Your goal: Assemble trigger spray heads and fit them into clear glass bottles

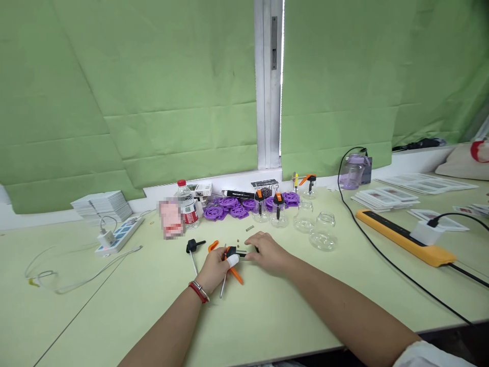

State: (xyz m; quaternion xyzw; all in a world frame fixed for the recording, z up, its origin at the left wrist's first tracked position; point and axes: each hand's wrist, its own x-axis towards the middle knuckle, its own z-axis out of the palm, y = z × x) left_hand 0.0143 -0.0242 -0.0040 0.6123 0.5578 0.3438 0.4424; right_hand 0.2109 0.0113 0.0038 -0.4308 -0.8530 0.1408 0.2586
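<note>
My left hand (214, 269), a white wrap on its thumb, grips a black spray pump head (231, 251). An orange trigger (237, 276) and a thin tube (223, 286) show beneath that hand. My right hand (269, 253) is at the pump head's right end, fingers curled around a small black part (256, 250), mostly hidden. Just beyond my hands lie a small metal spring (249, 228) and tiny brass-coloured bits (238, 241). Left of them rests another black pump piece (195, 245) with a tube. Another orange trigger (213, 245) peeks out behind my left hand.
Clear bottles (324, 233) stand behind at right, some with orange-and-black spray heads (278, 200). Purple plastic parts (229, 206) and a red-capped bottle (187, 204) line the back. An orange power strip (401, 237) and a black cable (367, 242) lie right, a white power strip (122, 234) left.
</note>
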